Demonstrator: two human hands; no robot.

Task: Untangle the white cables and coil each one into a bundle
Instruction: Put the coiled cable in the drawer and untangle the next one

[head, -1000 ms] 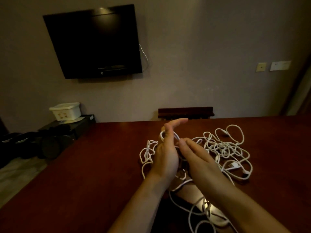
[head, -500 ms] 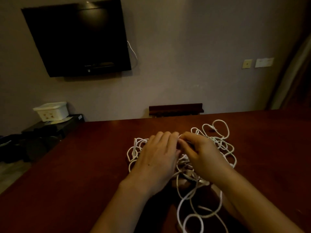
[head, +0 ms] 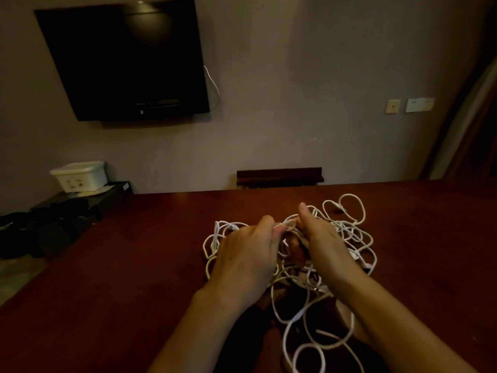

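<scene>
Dim room. White cables (head: 347, 238) lie in one loose heap near the middle of the dark red table (head: 121, 278), loops spilling toward the person's edge and out to the far right. No bundle formed anywhere that I can see.

Both hands are over the top of the heap, close together. Left hand (head: 247, 254): fingers curled, tips pinching a strand at the crest of the pile. Right hand (head: 320, 238): thumb up, fingers folded round cable just beside the left's pinch. Between the two, a short stretch of cable is held; blurred, so I can't say if it is a knot or a plain crossing.

Judgement: the untangling step, early. The heap looks fully snarled, coiling not begun.

Next move likely calls for finding one free end or plug, then drawing it out through the loops slowly while the other hand holds the rest down. Pulling hard risks tightening the snarl.
</scene>
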